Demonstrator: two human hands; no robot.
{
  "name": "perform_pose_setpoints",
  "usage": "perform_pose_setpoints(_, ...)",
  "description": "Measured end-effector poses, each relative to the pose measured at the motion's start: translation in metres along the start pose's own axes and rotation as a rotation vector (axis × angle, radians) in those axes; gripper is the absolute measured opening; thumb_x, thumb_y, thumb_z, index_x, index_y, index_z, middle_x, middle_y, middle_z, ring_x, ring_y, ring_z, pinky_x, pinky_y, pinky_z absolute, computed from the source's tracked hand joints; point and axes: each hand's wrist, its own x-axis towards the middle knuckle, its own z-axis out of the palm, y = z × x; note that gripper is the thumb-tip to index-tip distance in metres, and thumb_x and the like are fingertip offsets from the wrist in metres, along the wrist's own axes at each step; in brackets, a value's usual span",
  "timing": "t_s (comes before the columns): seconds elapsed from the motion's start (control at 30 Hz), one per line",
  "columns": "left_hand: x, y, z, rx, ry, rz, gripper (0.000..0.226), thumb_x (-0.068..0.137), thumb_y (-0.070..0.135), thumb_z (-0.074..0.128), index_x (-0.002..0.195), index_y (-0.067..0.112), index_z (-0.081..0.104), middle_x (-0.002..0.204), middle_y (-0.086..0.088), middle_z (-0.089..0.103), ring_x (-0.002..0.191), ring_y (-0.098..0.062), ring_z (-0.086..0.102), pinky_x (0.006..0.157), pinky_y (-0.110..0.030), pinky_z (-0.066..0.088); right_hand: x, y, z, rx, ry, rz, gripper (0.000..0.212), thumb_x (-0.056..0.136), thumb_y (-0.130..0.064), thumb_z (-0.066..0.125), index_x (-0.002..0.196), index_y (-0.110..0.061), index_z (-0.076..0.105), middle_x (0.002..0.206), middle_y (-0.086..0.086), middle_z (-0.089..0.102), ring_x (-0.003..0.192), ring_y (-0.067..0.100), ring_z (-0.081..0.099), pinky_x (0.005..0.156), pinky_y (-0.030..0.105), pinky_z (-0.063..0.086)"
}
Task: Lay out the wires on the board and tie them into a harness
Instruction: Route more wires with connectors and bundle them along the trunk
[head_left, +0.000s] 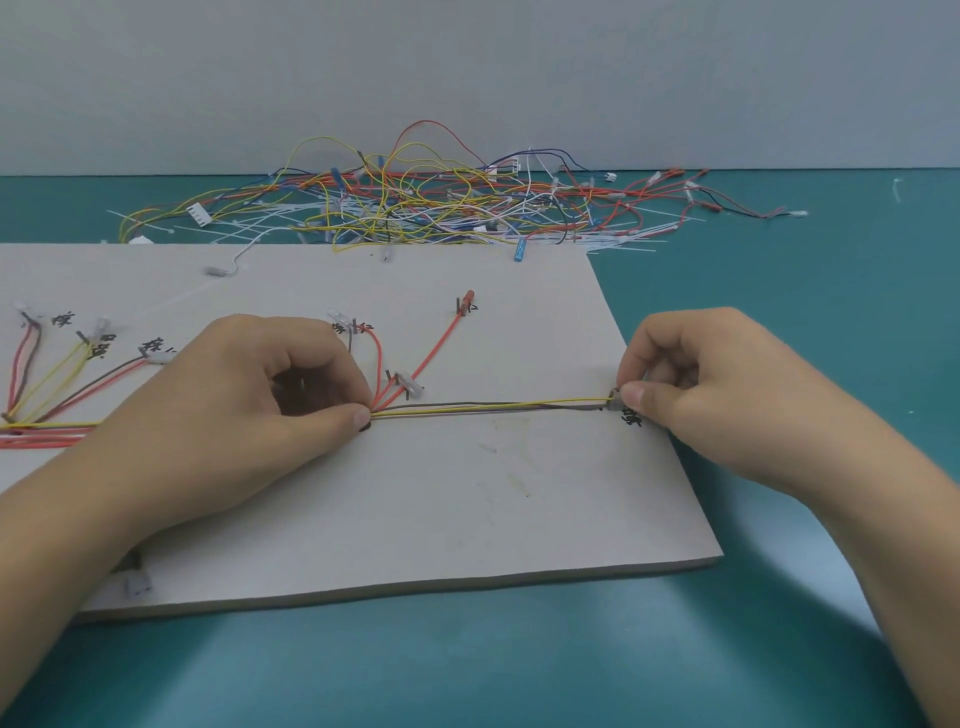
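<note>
Fingers (358, 415) of left hand (234, 395), right hand (717, 384) pinch wires (488, 408); tangled pile (415, 208) behind board (467, 493).

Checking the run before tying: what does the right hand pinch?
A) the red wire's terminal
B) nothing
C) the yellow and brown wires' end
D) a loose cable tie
C: the right hand pinches the end of the yellow and brown wires near the right edge of the board.

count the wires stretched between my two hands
2: a yellow wire and a brown wire, side by side over the board, left hand to right hand; none seems hidden.
</note>
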Motion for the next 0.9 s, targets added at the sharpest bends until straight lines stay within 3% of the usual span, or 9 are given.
perform_pose_setpoints(0.2,0.0,-0.007,-0.002,0.035,0.001,0.027,0.016,0.079,0.05,0.069,0.088,0.039,0.075,0.084,0.01,0.071,0.068,-0.015,0.064,0.062,-0.026,0.048,-0.002,-0.005,-0.002,0.177,-0.035,-0.018,0.022,0.089,-0.007,0.069,0.074,-0.022,0.075,0.065,-0.004,0.071,0.056,0.01,0.059,0.059,0.026,0.046)
perform_pose_setpoints(0.33,-0.001,-0.01,-0.002,0.031,0.008,0.029,0.017,0.078,0.054,0.071,0.09,0.043,0.074,0.085,0.011,0.072,0.066,-0.013,0.064,0.06,-0.026,0.049,-0.002,-0.007,0.003,0.186,0.009,-0.026,0.025,0.089,-0.007,0.063,0.075,-0.024,0.074,0.05,-0.016,0.062,0.042,0.003,0.049,0.043,0.011,0.036)
perform_pose_setpoints(0.43,-0.003,-0.013,-0.002,0.044,0.014,0.019,0.023,0.078,0.059,0.073,0.095,0.044,0.075,0.088,0.013,0.072,0.068,-0.012,0.066,0.062,-0.027,0.049,-0.002,-0.007,0.005,0.2,0.082,-0.051,0.029,0.087,-0.004,0.06,0.076,-0.026,0.074,0.047,-0.019,0.056,0.042,0.003,0.046,0.042,0.01,0.035)
perform_pose_setpoints(0.6,-0.004,-0.012,-0.01,0.074,0.05,0.057,0.015,0.084,0.052,0.072,0.097,0.046,0.074,0.094,0.015,0.073,0.081,-0.007,0.068,0.069,-0.018,0.044,-0.006,-0.017,0.009,0.151,0.185,-0.166,0.027,0.082,-0.001,0.062,0.074,-0.026,0.071,0.06,-0.024,0.059,0.053,0.007,0.049,0.05,0.011,0.035)
perform_pose_setpoints(0.67,-0.004,-0.016,-0.015,0.108,0.064,0.069,0.019,0.086,0.048,0.07,0.102,0.04,0.075,0.095,0.015,0.073,0.083,-0.007,0.068,0.069,-0.019,0.042,-0.008,-0.028,0.012,0.097,0.175,-0.261,0.024,0.08,-0.004,0.064,0.076,-0.027,0.071,0.07,-0.017,0.061,0.061,0.008,0.051,0.056,0.012,0.035)
perform_pose_setpoints(0.77,-0.004,-0.023,-0.022,0.154,0.039,0.071,0.027,0.087,0.055,0.067,0.107,0.038,0.074,0.097,0.017,0.073,0.085,-0.004,0.067,0.069,-0.015,0.042,-0.008,-0.051,0.019,-0.056,0.013,-0.402,0.015,0.083,-0.014,0.064,0.089,-0.027,0.071,0.085,-0.011,0.059,0.072,0.0,0.049,0.064,0.012,0.035)
perform_pose_setpoints(0.83,-0.007,-0.026,-0.025,0.171,-0.009,0.083,0.035,0.086,0.067,0.065,0.107,0.041,0.074,0.098,0.018,0.072,0.087,-0.002,0.066,0.07,-0.009,0.041,-0.001,-0.068,0.024,-0.187,-0.108,-0.435,0.016,0.086,-0.023,0.062,0.099,-0.028,0.07,0.094,-0.013,0.057,0.078,0.002,0.045,0.068,0.018,0.036)
perform_pose_setpoints(0.9,-0.01,-0.027,-0.029,0.162,-0.032,0.074,0.029,0.084,0.069,0.065,0.103,0.049,0.073,0.099,0.019,0.072,0.087,0.001,0.065,0.069,-0.005,0.04,0.009,-0.088,0.031,-0.193,-0.118,-0.468,0.018,0.087,-0.024,0.063,0.102,-0.028,0.07,0.096,-0.013,0.056,0.087,0.007,0.047,0.074,0.022,0.041)
